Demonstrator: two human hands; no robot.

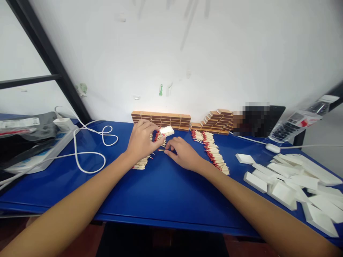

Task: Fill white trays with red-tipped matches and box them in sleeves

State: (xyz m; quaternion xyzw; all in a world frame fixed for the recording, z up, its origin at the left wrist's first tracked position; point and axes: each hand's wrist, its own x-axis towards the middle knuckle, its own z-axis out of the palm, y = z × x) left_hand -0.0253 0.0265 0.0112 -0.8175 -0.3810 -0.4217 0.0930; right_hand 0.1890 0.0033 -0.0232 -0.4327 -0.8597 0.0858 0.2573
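My left hand (143, 139) grips a small white matchbox tray (167, 131) between thumb and fingers, raised a little above the table, with pale matchsticks in it. Just to its right, my right hand (183, 152) has its fingers bent and the fingertips close together. Whether anything is between those fingertips is too small to tell. Loose red-headed matches (140, 163) lie under and beside my left hand, partly hidden by it. A long row of matches (214, 151) lies to the right of my right hand.
Stacked matchboxes (163, 119) stand along the wall, with a stepped stack (218, 121) beside them. White trays (281, 191) are heaped at the right, near a plastic bottle (294, 123) and dark device (276, 119). White cables (89, 171) and a power strip (43, 157) lie left on the blue table (160, 200).
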